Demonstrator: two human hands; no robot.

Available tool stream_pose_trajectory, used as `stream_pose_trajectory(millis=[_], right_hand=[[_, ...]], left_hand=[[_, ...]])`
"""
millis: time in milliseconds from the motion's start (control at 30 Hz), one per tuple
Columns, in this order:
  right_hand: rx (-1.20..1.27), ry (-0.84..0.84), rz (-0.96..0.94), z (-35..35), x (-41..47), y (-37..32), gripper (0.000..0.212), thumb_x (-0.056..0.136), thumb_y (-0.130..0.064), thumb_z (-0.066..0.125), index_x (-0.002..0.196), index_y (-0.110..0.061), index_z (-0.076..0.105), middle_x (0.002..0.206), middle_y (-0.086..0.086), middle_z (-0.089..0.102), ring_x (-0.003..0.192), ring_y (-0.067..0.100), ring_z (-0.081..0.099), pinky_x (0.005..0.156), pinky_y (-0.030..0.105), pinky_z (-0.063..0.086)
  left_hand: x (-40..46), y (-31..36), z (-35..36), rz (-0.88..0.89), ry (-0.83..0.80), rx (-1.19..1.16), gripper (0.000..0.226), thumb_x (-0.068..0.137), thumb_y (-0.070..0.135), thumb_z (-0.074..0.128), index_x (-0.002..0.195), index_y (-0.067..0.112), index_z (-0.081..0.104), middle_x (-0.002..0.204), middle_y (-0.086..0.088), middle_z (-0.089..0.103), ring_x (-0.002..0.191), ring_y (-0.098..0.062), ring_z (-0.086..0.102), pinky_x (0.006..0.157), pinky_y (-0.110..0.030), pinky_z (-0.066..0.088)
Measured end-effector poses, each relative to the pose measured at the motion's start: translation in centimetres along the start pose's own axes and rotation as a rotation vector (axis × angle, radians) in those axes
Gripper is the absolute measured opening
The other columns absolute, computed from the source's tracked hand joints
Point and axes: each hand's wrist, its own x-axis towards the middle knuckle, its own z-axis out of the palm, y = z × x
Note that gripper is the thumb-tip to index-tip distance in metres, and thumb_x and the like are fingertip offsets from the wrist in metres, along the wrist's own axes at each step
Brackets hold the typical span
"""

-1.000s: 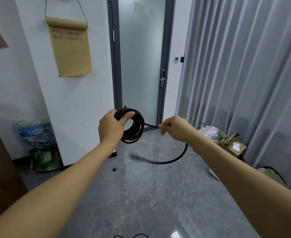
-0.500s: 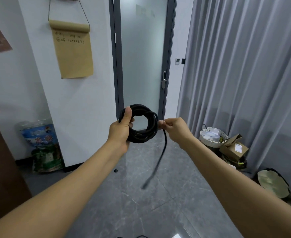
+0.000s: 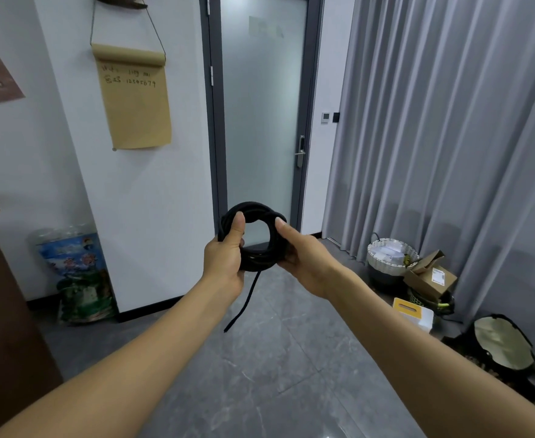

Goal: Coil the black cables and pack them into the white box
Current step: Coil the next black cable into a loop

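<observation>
1. Head view: the black cable (image 3: 251,237) is wound into a thick ring of several matte loops, held upright in the air in front of the frosted glass door (image 3: 261,115), with the open middle of the ring facing the camera.
2. The left hand (image 3: 225,257) makes the grip on the ring's left side: its thumb lies across the front of the loops and its fingers curl behind them, so it holds the coil.
3. The right hand (image 3: 301,257) holds the ring's right side, its thumb pressed along the inner right edge and its fingers wrapped under and behind the lower loops.
4. A loose tail (image 3: 242,303) of the cable leaves the bottom of the coil between the two grips and hangs slanting down to the left, its end free above the grey floor (image 3: 260,390).
5. Well off to the right of the right grip, by the grey curtain (image 3: 449,137), stand a woven basket (image 3: 391,256) and a cardboard box (image 3: 430,278).
</observation>
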Motion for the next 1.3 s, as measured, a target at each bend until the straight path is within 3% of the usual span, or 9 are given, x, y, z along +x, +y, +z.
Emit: stream_pose_trajectory(millis=[100,267,433,533,600,733,1033,1167,1300], right_hand=[[-0.083,0.016,-0.034,0.2,-0.2,-0.3,0.050,0.081,-0.047,0.064,0.095,0.001,0.060,0.092,0.015,0.059,0.093,0.023,0.062,0.099,0.032,0.048],[-0.089,0.038,-0.045,0.5,-0.5,-0.7,0.026,0.085,-0.026,0.066,0.091,-0.002,0.062,0.087,0.015,0.059,0.087,0.023,0.060,0.093,0.031,0.048],[-0.020,0.124,-0.033,0.9,-0.3,-0.3,0.017,0.085,-0.019,0.065,0.086,-0.002,0.062,0.087,0.016,0.055,0.086,0.025,0.056,0.090,0.033,0.049],[0.018,0.180,-0.058,1.1,-0.2,0.0,0.012,0.085,-0.014,0.064,0.082,-0.002,0.062,0.082,0.017,0.058,0.083,0.026,0.057,0.095,0.040,0.048],[0.032,0.182,-0.047,1.2,-0.3,0.3,0.009,0.085,-0.013,0.064,0.085,-0.004,0.063,0.082,0.014,0.063,0.083,0.025,0.061,0.090,0.039,0.050],[0.056,0.156,0.016,1.1,-0.4,1.1,0.007,0.087,-0.019,0.063,0.086,-0.012,0.064,0.083,0.005,0.068,0.088,0.017,0.061,0.079,0.037,0.046],[0.258,0.027,-0.100,1.6,-0.7,1.8,0.017,0.092,-0.012,0.055,0.076,-0.006,0.056,0.062,0.008,0.057,0.058,0.017,0.059,0.065,0.031,0.048],[0.405,-0.015,-0.096,0.9,-1.3,1.6,0.020,0.094,-0.004,0.048,0.075,-0.002,0.054,0.051,0.004,0.057,0.049,0.014,0.062,0.053,0.024,0.053],[0.283,-0.023,-0.106,0.1,-1.4,1.2,0.011,0.091,0.002,0.048,0.083,0.001,0.055,0.055,0.007,0.056,0.050,0.014,0.058,0.053,0.023,0.052]], left_hand=[[-0.4,0.0,0.5,0.007,-0.032,0.004,0.028,0.087,0.035,0.062,0.091,0.008,0.058,0.070,0.002,0.042,0.067,-0.011,0.047,0.067,-0.023,0.047],[-0.2,-0.3,0.4,-0.057,-0.027,-0.041,0.037,0.086,0.038,0.063,0.106,0.007,0.058,0.073,0.003,0.047,0.074,-0.013,0.050,0.087,-0.037,0.051],[-0.4,-0.4,0.4,-0.073,-0.040,-0.049,0.026,0.087,0.036,0.062,0.082,0.012,0.055,0.065,0.004,0.043,0.055,-0.009,0.051,0.067,-0.029,0.051],[-0.5,-0.6,0.3,-0.069,-0.058,-0.044,0.026,0.088,0.036,0.061,0.087,0.011,0.054,0.056,0.006,0.050,0.043,-0.005,0.054,0.066,-0.029,0.052],[-0.4,-0.8,0.2,-0.045,-0.065,-0.025,0.027,0.088,0.035,0.061,0.092,0.010,0.055,0.051,0.008,0.056,0.050,-0.008,0.060,0.072,-0.032,0.054],[0.2,-1.4,-0.3,0.078,-0.015,0.128,0.035,0.084,0.040,0.065,0.097,0.008,0.061,0.077,0.001,0.060,0.090,-0.023,0.060,0.086,-0.034,0.050],[0.4,-2.5,-1.5,0.126,-0.045,0.332,0.041,0.086,0.049,0.057,0.106,0.013,0.060,0.090,0.001,0.063,0.092,-0.017,0.058,0.088,-0.033,0.047],[0.3,-2.1,-1.5,0.057,-0.168,0.409,0.032,0.086,0.045,0.061,0.096,0.015,0.060,0.074,0.000,0.061,0.077,-0.018,0.059,0.079,-0.035,0.048],[0.3,-1.9,-1.5,-0.002,-0.242,0.460,0.021,0.087,0.036,0.063,0.085,0.016,0.059,0.067,0.000,0.059,0.069,-0.022,0.056,0.062,-0.033,0.042]])
